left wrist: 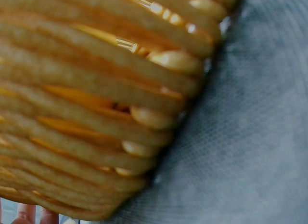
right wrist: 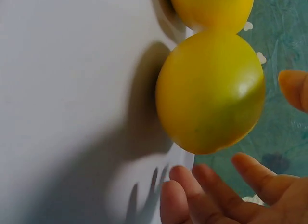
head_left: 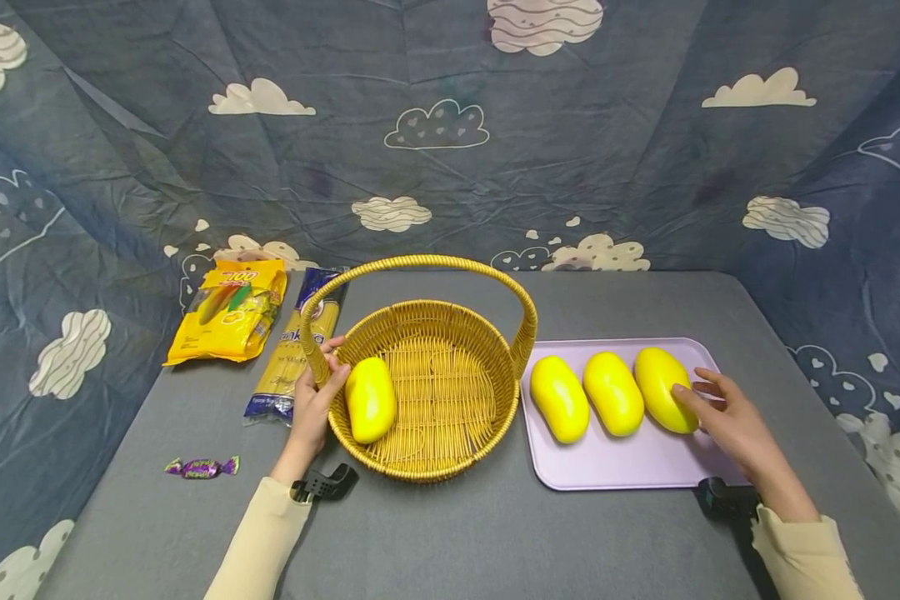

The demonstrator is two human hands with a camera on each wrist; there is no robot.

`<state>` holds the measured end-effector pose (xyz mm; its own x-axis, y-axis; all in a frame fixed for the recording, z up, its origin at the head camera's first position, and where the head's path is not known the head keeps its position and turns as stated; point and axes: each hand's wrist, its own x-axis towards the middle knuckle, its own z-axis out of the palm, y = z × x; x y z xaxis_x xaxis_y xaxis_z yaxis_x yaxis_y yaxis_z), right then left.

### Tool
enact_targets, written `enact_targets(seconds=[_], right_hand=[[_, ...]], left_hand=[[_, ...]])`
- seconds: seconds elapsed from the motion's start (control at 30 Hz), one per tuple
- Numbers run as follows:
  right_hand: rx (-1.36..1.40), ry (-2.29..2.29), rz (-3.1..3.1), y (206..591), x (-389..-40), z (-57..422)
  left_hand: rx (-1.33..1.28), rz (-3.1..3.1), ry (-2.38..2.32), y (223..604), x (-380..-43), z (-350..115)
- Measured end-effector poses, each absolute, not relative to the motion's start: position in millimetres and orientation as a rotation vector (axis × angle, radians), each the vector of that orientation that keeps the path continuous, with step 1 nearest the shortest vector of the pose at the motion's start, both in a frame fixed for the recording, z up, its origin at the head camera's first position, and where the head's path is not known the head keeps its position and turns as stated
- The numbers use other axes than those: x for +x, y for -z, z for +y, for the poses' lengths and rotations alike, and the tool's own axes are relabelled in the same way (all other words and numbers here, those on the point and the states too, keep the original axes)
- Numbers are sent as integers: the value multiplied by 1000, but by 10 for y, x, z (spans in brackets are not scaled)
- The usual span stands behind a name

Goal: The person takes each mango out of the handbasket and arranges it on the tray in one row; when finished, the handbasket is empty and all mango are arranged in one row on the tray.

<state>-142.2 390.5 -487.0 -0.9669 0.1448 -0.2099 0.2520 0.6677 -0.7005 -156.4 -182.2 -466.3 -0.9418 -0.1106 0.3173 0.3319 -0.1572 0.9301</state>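
Observation:
A yellow wicker basket (head_left: 435, 477) with a tall arched handle stands in the middle of the table, one yellow mango (head_left: 371, 400) lying inside at its left. My left hand (head_left: 315, 408) grips the basket's left side where the handle meets the rim; in the left wrist view the woven wall (left wrist: 86, 108) fills most of the picture. Three mangoes lie in a row on a lilac tray (head_left: 615, 471) at the right. Around the rightmost mango (right wrist: 209, 91) my right hand (head_left: 731, 417) spreads its fingers and thumb, with a gap to the fruit showing in the right wrist view.
Left of the basket lie a pack of spaghetti (head_left: 285, 367) and a yellow candy bag (head_left: 228, 312). A purple wrapped candy (head_left: 202, 468) sits nearer the front left. Behind the grey table (head_left: 435, 550) hangs a cloud-print cloth (head_left: 450, 183).

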Motion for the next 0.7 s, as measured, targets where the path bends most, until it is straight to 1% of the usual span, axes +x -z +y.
enact_targets(seconds=[0.07, 0.23, 0.33, 0.53, 0.7], right_hand=[[339, 1185, 2787, 4801, -1381, 3861], [397, 1187, 2959, 4468, -1232, 3582], [361, 1206, 3087, 4291, -1149, 3402], [209, 1323, 3244, 4071, -1044, 3063], [-26, 1523, 3294, 3968, -1053, 2841]], left_hand=[[-249, -1822, 2179, 4664, -1558, -1820], [-245, -1824, 2185, 4664, -1550, -1816], [-241, -1826, 2180, 4669, -1551, -1818], [-251, -1822, 2174, 4672, -1550, -1820], [-279, -1809, 2178, 4676, -1563, -1822]])
